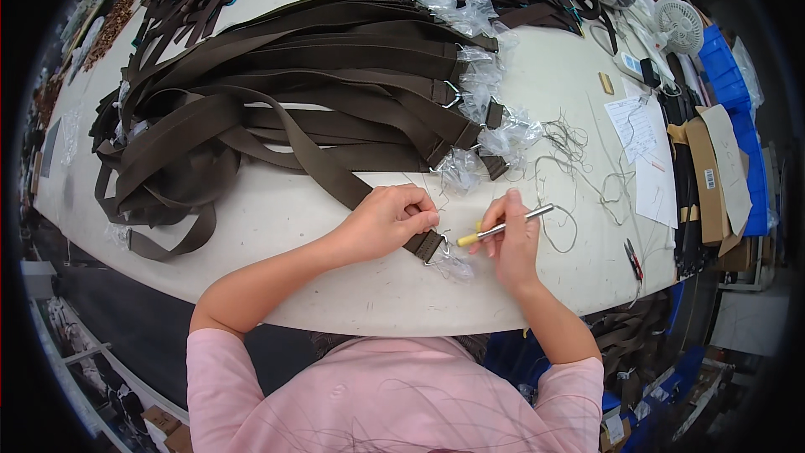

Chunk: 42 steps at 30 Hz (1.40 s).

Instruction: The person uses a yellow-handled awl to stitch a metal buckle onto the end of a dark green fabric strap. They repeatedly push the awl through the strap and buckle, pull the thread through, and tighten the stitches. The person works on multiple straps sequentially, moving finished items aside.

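Note:
A dark brown webbing strap (pixel 323 166) runs from the pile down to the table's near side, ending in a stitched tab (pixel 424 246) with a metal ring and a scrap of clear plastic (pixel 455 267). Over this strap, just above the tab, my left hand (pixel 387 222) is closed with thumb and forefinger pinched; what lies between them is too small to make out. My right hand (pixel 513 243) grips a pen-shaped tool (pixel 528 216) with a silver shaft and a yellow end. That yellow end points left, close to the metal ring.
A heap of brown straps (pixel 335 59) with plastic-wrapped metal ends fills the middle of the white table (pixel 335 294). Loose threads (pixel 570 143), paper sheets (pixel 654 176), small red-handled snips (pixel 633 260), a white fan (pixel 677 25) and a cardboard box (pixel 708 176) are at the right.

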Tool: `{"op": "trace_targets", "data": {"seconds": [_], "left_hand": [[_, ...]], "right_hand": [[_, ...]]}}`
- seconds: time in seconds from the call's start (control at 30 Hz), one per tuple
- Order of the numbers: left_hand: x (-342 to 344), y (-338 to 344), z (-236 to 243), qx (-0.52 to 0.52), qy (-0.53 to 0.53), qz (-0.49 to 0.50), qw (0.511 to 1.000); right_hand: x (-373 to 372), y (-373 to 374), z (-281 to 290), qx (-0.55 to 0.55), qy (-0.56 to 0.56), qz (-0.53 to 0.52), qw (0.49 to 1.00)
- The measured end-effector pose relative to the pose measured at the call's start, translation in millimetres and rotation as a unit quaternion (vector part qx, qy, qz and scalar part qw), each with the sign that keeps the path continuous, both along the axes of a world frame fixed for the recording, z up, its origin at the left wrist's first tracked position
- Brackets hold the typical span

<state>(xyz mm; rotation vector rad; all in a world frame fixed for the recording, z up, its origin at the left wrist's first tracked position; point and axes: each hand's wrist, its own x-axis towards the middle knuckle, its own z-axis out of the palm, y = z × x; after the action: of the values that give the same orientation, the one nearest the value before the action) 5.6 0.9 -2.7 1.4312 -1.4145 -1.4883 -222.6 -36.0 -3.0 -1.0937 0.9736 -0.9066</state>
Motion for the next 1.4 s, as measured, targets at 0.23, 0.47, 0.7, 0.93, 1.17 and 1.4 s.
{"op": "trace_targets", "data": {"seconds": [0.23,0.47,0.7,0.93,1.17,1.4], "left_hand": [[2.5,-1.6,3.5,0.027,-0.018,-0.029,0.999],[1.9,-1.3,4.3,0.023,-0.019,-0.032,0.999],[2.1,-1.1,4.2,0.010,-0.031,-0.032,0.999],[9.2,-1.3,-8.9,0.031,0.116,-0.027,0.992],[10.6,28.0,4.2,-0.250,-0.065,-0.116,0.959],[32.7,27.2,8.2,-0.163,-0.002,-0.129,0.978]], "right_hand": [[6.0,-2.3,-4.7,-0.014,0.065,0.020,0.998],[6.7,-0.7,-4.4,-0.019,0.077,0.029,0.996],[8.1,-0.1,-3.4,-0.026,0.081,0.032,0.996],[4.4,-4.8,2.3,-0.015,0.010,-0.039,0.999],[13.1,-8.1,19.8,0.021,-0.135,-0.062,0.989],[30.5,6.1,-8.2,-0.019,0.015,-0.009,1.000]]}}
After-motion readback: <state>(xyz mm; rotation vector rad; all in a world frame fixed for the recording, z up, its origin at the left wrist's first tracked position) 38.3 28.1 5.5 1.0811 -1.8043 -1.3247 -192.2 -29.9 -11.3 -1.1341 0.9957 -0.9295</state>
